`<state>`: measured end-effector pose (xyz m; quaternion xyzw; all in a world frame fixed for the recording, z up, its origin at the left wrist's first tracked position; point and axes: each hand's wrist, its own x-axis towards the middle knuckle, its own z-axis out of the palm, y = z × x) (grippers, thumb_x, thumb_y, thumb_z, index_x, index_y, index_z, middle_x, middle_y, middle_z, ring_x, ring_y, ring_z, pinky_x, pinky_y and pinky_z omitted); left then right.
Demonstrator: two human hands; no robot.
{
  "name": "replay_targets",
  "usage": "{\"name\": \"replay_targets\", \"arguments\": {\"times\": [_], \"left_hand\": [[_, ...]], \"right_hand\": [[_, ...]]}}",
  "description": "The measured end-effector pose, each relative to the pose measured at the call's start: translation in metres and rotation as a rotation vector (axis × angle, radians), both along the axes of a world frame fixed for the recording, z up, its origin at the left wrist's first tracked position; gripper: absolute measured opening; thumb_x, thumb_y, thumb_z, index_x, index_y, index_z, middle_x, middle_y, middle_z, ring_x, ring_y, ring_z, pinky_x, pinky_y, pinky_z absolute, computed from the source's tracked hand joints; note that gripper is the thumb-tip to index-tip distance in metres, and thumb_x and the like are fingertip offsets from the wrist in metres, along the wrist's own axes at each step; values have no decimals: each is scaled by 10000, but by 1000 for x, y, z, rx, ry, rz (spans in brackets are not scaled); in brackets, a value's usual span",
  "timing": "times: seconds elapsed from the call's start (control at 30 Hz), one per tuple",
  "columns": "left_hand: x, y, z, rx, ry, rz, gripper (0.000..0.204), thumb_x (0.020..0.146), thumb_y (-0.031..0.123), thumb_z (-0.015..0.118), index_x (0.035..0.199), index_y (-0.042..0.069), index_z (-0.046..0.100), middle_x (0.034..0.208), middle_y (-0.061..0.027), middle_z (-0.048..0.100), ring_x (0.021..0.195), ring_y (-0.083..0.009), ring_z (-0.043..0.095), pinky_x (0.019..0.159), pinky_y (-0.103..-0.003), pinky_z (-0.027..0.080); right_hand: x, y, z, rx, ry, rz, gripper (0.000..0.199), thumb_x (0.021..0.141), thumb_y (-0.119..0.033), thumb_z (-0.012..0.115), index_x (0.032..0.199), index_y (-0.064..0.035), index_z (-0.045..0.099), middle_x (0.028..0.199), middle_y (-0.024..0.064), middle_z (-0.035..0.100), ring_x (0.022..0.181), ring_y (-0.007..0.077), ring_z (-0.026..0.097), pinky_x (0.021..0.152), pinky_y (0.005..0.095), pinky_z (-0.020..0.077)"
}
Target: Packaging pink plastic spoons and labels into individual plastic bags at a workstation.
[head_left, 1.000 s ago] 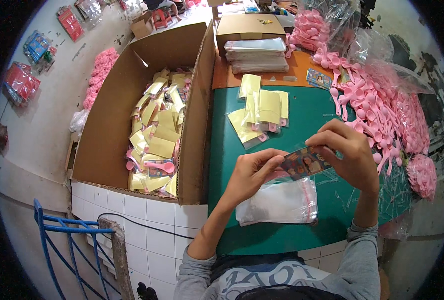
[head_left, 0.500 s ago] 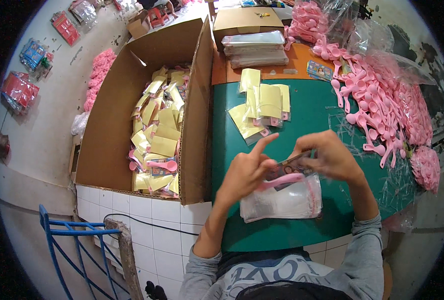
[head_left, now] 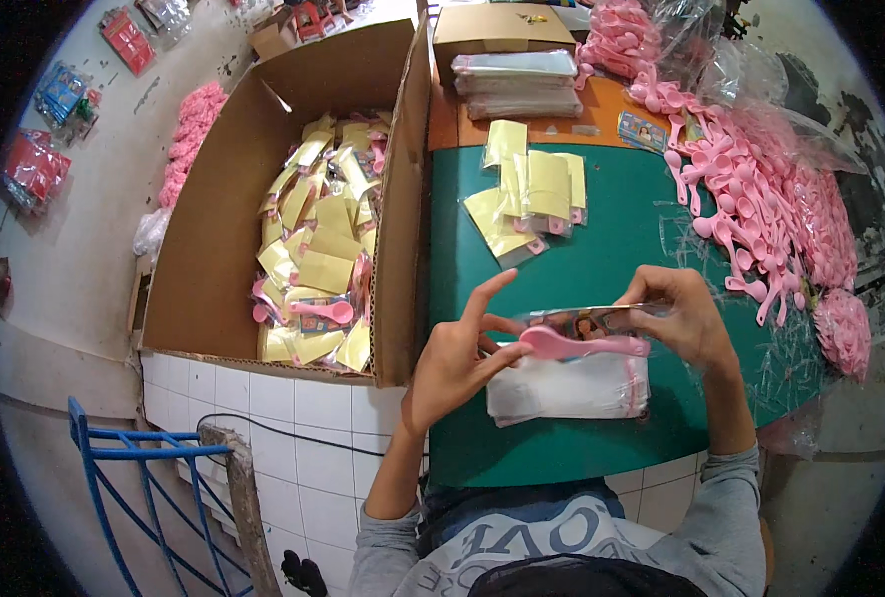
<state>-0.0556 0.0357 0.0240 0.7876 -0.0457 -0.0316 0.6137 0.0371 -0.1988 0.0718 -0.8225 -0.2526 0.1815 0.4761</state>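
Note:
My left hand (head_left: 457, 363) pinches the bowl end of a pink plastic spoon (head_left: 582, 345) between thumb and fingers, its index finger sticking up. Behind the spoon is a printed picture card (head_left: 590, 323), with what looks like clear plastic around it. At the card's right end my right hand (head_left: 683, 316) is closed on it, thumb against fingers. Directly under the hands, a stack of clear plastic bags (head_left: 567, 390) lies on the green table top (head_left: 492, 453). Farther off lie several packets with yellow backs (head_left: 547, 184), pink spoon handles showing at their lower ends.
Left of the table stands a deep cardboard box (head_left: 204, 259) holding many packets. A heap of pink spoons (head_left: 731, 214) covers the right side. At the back are bundled plastic bags (head_left: 517, 85), a closed carton (head_left: 502, 32) and a small pile of cards (head_left: 644, 131).
The spoon and card have turned level and face upward more plainly. My right hand has shifted slightly right and down; my left hand has moved slightly left.

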Motion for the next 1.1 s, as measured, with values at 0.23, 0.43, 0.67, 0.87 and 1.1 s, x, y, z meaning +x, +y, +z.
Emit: {"name": "replay_targets", "arguments": {"times": [0.23, 0.43, 0.67, 0.87, 1.1], "left_hand": [[-59, -37, -32, -455, 272, 10, 602, 948, 155, 356, 1380, 91, -59, 960, -185, 618, 882, -240, 630, 706, -316, 530], [-91, -57, -37, -484, 358, 102, 603, 936, 111, 367, 1382, 76, -37, 996, -202, 612, 914, -246, 620, 742, -312, 518], [-99, -67, -42, -468, 344, 116, 598, 917, 68, 389, 1385, 71, 17, 955, -183, 629, 903, -231, 622, 777, -314, 507], [-101, -68, -38, -360, 302, 129, 589, 914, 72, 403, 1390, 78, 56, 879, -165, 642, 804, -215, 639, 733, -306, 496], [-107, -69, -37, -137, 225, 154, 575, 926, 141, 408, 1384, 58, 71, 836, -186, 634, 747, -283, 636, 707, -352, 479]], "right_hand": [[-67, 16, -23, -153, -420, 177, 341, 645, -70, 699, 956, -32, 563, 958, 135, 560, 839, 283, 579, 712, 352, 479], [-91, 6, -30, -277, -420, 372, 280, 663, -96, 679, 911, -52, 556, 929, 99, 529, 900, 282, 516, 733, 373, 428], [-96, 4, -46, -256, -387, 455, 195, 687, -108, 659, 835, -55, 544, 833, 85, 491, 801, 265, 493, 668, 363, 408], [-100, 11, -54, -171, -350, 429, 206, 693, -111, 657, 836, -42, 525, 844, 106, 481, 814, 284, 490, 685, 381, 413], [-97, 10, -52, -95, -224, 459, 229, 692, -126, 661, 837, -32, 511, 846, 128, 473, 850, 314, 489, 714, 395, 414]]}}
